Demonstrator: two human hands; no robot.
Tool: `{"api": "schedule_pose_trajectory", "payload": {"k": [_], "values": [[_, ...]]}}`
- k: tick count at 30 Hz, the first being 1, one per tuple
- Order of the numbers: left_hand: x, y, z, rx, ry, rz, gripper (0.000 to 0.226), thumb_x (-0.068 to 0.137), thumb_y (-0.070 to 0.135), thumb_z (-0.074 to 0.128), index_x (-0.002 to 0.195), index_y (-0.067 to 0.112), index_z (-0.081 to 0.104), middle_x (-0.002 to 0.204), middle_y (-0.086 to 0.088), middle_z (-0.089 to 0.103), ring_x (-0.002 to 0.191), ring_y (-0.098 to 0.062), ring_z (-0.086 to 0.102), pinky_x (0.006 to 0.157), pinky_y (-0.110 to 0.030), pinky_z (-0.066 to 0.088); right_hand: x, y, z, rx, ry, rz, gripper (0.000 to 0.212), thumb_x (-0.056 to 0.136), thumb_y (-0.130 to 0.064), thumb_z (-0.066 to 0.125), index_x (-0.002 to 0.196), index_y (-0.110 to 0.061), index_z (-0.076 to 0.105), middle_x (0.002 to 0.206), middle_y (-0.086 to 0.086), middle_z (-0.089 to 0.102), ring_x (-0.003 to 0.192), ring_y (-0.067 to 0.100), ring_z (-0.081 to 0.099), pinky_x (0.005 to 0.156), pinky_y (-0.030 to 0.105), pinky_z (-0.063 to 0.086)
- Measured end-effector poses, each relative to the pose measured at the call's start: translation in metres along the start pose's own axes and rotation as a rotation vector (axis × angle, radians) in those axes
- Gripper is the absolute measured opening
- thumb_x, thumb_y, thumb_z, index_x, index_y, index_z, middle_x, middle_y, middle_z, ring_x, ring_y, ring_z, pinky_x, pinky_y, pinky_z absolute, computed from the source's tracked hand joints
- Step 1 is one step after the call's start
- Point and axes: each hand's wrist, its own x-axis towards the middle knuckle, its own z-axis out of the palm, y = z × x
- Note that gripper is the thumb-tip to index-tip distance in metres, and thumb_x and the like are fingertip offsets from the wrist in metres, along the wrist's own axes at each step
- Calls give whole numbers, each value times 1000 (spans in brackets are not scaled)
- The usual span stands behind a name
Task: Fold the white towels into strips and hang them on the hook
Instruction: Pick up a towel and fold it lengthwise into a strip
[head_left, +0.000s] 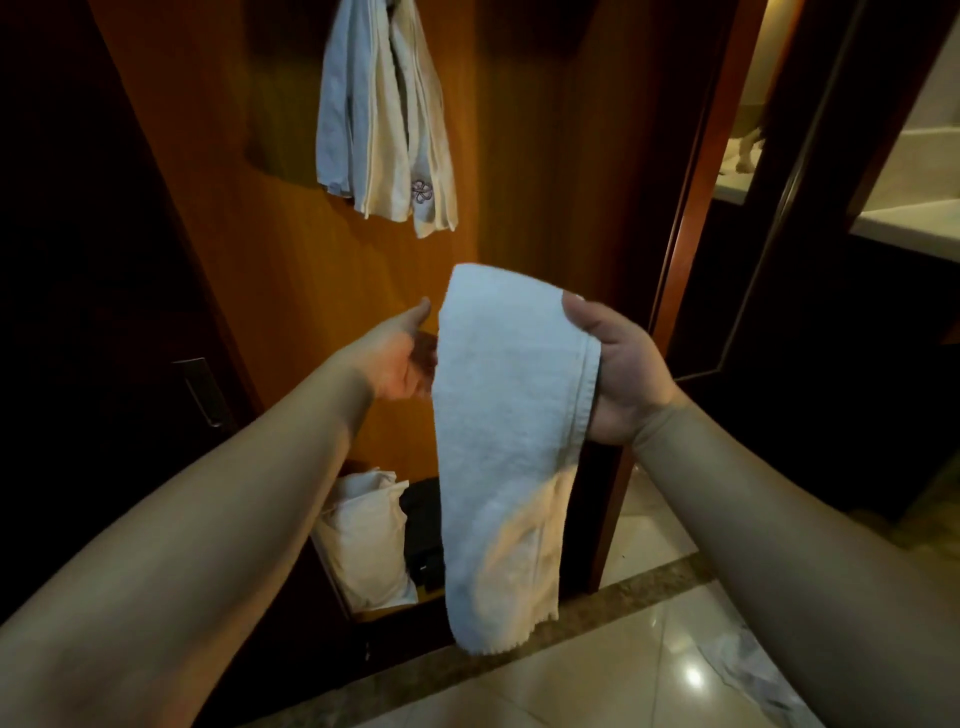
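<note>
While right hand (618, 374) grips folded white towel (509, 431) by hemmed edge, strip hangs down; left hand (405, 358), fingers relaxed, beside it.

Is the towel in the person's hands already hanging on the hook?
No, the folded white towel is gripped by the right hand, well below the hung towels.
</note>
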Motion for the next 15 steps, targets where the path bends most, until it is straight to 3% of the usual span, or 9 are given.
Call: {"api": "schedule_pose_trajectory", "payload": {"k": [3,6,8,10,15], "values": [[-11,-7,6,-24,171,141,55,102,59,39,111,11,64,101,-4,70,91,-25,65,77,-39,51,8,-16,8,-36,83,-104,49,101,-43,38,128,-14,67,127,13,70,118,32,67,90,42,59],[-46,-7,14,-128,376,548,49,103,54,37,95,17,68,81,2,75,74,-18,67,78,-39,48,16,-27,18,-118,142,-196,54,106,-44,30,114,-21,78,124,9,72,118,29,67,93,41,58],[-80,-9,24,-211,339,794,50,103,53,36,83,23,70,81,-4,74,76,-21,69,77,-37,48,23,-33,26,-161,192,-244,54,106,-48,30,121,-21,74,125,9,71,118,28,67,94,42,57],[-109,-17,37,-217,268,921,51,103,51,34,79,26,72,82,-7,73,83,-26,70,79,-37,49,33,-38,33,-207,229,-262,57,105,-55,31,139,-17,58,130,11,68,120,31,65,100,47,54],[-136,-44,69,-93,96,914,59,99,59,30,84,25,75,88,-11,75,93,-30,72,84,-39,50,56,-47,59,-252,324,-327,51,104,-58,35,133,-21,54,127,13,68,117,32,65,98,50,53]]}}
